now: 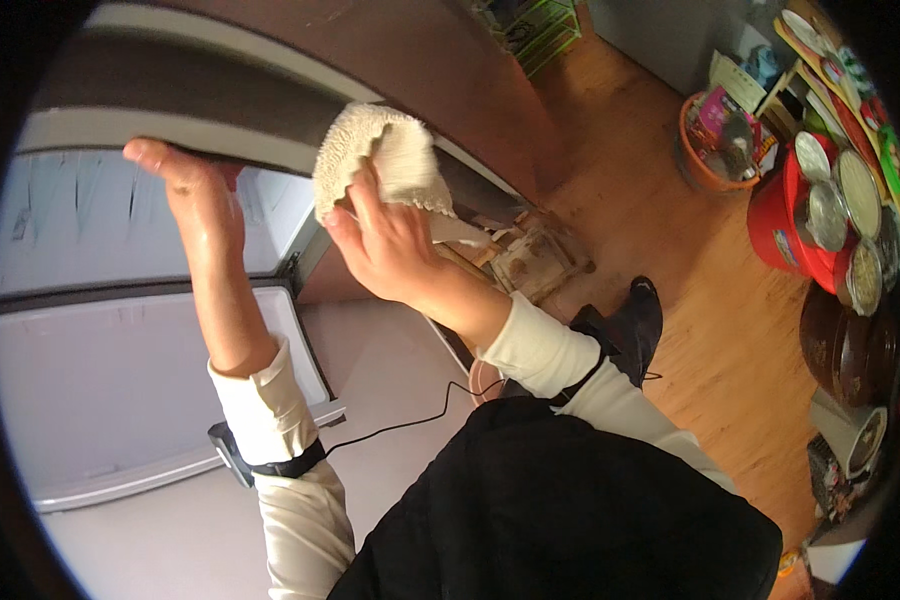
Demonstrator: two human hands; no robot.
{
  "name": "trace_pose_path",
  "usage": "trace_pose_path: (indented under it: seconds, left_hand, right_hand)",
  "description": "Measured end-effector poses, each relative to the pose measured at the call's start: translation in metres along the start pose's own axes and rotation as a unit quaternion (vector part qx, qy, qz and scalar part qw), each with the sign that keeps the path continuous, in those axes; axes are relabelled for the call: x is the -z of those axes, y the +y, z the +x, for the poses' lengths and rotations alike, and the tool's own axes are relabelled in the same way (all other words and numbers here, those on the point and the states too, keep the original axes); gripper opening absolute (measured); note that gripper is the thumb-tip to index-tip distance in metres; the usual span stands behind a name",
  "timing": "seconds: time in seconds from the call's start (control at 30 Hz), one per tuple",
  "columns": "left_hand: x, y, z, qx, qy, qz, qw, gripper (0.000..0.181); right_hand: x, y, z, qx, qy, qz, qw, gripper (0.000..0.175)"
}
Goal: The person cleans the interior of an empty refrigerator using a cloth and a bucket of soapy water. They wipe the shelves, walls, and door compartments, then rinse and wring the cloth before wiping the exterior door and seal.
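My left hand (206, 199) is up at the lower edge of a grey and dark refrigerator front (157, 124). The thumb lies along the edge, and the fingers curl out of sight behind it. A beige textured cloth (412, 161) is in my right hand (386, 240), which presses it against the same front farther right. Part of the cloth hangs loose below the fingers. Under my left hand the white refrigerator interior (67, 217) shows. An open door with a pale inner panel (120, 390) extends below it.
A black cable (397, 427) runs from the band on my left forearm. Beyond my right arm are a dirty box-like object (532, 259) and my dark shoe (641, 322) on the wooden-looking floor (712, 330). Rightward stand an orange tub (686, 157) and a red bucket (780, 232) near several jars.
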State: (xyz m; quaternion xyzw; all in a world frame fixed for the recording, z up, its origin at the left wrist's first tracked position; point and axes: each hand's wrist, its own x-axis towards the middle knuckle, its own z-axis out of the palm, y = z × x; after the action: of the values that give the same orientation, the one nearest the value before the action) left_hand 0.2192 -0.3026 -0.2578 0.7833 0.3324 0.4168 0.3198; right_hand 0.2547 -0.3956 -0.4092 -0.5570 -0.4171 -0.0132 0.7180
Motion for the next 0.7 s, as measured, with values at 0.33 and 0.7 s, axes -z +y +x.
trace_pose_path:
  seconds: [0.33, 0.7]
  left_hand:
    - [-0.009, 0.01, 0.004, -0.06, 0.054, -0.006, 0.997, 0.084]
    - [-0.005, 0.002, 0.008, -0.077, 0.036, 0.016, 0.996, 0.089]
  right_hand:
    - [0.023, 0.117, -0.097, -0.226, -0.141, -0.168, 0.949, 0.062]
    - [0.04, 0.145, -0.115, -0.249, -0.284, -0.355, 0.855, 0.013]
